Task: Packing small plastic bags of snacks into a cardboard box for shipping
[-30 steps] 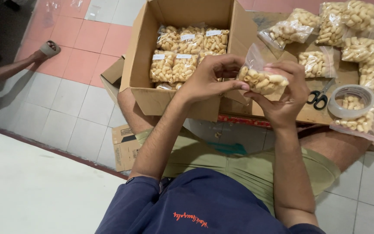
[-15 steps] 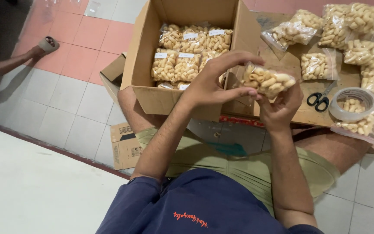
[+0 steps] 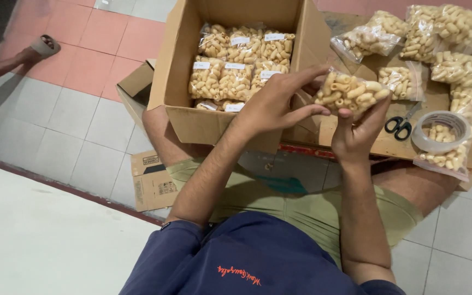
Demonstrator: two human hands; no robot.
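A clear plastic bag of pale, ridged tube-shaped snacks (image 3: 349, 93) is held up between both hands of a seated person, just to the right of an open cardboard box (image 3: 192, 117), in the head camera's downward view. The right hand (image 3: 356, 136) cradles the bag from beneath, thumb pressed against its front, while the left hand (image 3: 274, 104) pinches its left edge with fingers spread. Inside the brown corrugated box, matching packed bags (image 3: 236, 68) with small white labels lie in neat rows. On a flattened cardboard sheet (image 3: 394, 145) to the right sit more filled bags (image 3: 438, 33), glossy and crinkled, along with black-handled scissors (image 3: 401, 124) and a roll of clear tape (image 3: 441, 131) resting on another bag. A smaller cardboard carton (image 3: 151, 180) lies on the tiled floor (image 3: 83, 131) beside the person's leg. At far left, another person's hand (image 3: 31, 53) grips a tape roll (image 3: 46, 45), well apart from the packing.
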